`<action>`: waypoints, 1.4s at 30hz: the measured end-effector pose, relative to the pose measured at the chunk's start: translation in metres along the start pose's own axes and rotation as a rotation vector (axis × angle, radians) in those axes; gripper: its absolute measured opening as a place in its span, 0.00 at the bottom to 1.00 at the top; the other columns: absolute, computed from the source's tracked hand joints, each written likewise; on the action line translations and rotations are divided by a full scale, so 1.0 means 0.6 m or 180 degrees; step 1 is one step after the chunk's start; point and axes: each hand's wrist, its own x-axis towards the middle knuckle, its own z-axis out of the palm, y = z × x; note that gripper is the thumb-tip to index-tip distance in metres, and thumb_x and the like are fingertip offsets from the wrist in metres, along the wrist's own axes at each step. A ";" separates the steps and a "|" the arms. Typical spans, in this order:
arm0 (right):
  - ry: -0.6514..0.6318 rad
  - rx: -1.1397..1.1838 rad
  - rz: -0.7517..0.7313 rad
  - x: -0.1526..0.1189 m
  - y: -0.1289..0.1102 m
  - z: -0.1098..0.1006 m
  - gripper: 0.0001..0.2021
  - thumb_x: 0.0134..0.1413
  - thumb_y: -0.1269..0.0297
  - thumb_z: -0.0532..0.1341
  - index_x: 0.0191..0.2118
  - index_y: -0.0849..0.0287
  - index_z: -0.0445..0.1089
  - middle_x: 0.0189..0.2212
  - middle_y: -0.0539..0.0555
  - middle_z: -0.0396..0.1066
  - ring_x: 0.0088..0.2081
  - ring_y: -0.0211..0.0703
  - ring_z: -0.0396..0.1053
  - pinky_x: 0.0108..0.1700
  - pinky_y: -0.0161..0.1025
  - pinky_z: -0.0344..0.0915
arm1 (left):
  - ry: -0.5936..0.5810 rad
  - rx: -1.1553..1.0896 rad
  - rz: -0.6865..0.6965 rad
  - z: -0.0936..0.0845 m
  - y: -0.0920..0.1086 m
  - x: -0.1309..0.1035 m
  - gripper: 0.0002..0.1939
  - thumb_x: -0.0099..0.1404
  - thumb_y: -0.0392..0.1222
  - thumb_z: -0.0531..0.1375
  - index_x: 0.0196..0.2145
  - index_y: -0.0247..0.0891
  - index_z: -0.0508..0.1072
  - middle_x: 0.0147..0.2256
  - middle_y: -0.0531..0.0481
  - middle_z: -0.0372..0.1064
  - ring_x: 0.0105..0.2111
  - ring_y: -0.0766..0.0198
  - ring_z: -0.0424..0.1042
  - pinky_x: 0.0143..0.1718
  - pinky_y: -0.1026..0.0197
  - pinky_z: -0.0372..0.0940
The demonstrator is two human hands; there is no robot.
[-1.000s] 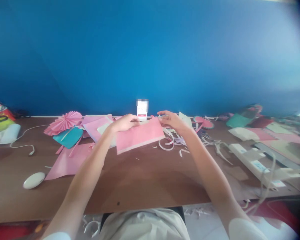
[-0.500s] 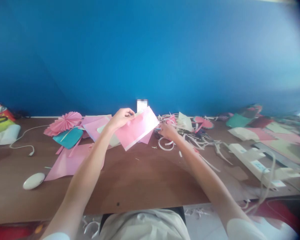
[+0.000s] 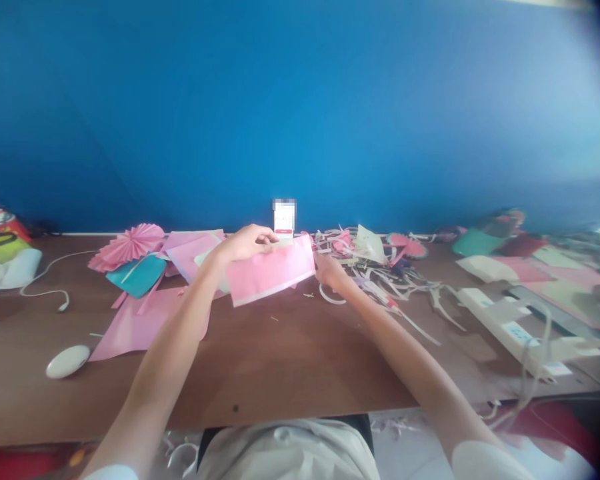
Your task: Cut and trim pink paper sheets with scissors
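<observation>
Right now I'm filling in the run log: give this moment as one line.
left hand holds pink paper; right hand at paper's right edge; phone upright behind paper; pink fan left of paper

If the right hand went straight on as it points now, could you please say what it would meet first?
Probably the pink sheet: the right hand is at its right end, perhaps touching it; depth is unclear.
</observation>
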 end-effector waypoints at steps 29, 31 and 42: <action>0.0794 0.2957 -0.1692 -0.076 -0.025 -0.128 0.16 0.40 0.67 0.66 0.39 0.57 0.66 0.32 0.51 0.72 0.32 0.40 0.68 0.32 0.36 0.64 | 0.0450 0.1038 0.0474 0.057 0.071 -0.005 0.19 0.61 0.58 0.59 0.29 0.37 0.72 0.27 0.50 0.70 0.24 0.67 0.63 0.26 0.62 0.48; 0.0796 0.2901 -0.1681 -0.079 -0.030 -0.126 0.13 0.42 0.68 0.64 0.38 0.57 0.66 0.28 0.49 0.71 0.30 0.39 0.67 0.30 0.35 0.62 | 0.0426 0.0935 0.0466 0.055 0.073 -0.007 0.19 0.62 0.58 0.59 0.30 0.37 0.71 0.27 0.50 0.70 0.24 0.66 0.64 0.26 0.63 0.49; 0.1137 0.2136 -0.1396 -0.081 -0.027 -0.131 0.14 0.43 0.69 0.58 0.40 0.57 0.66 0.24 0.47 0.71 0.25 0.37 0.61 0.27 0.34 0.51 | 0.0271 0.0790 0.0532 0.053 0.066 -0.009 0.14 0.64 0.53 0.58 0.32 0.39 0.74 0.31 0.50 0.74 0.29 0.63 0.68 0.29 0.62 0.54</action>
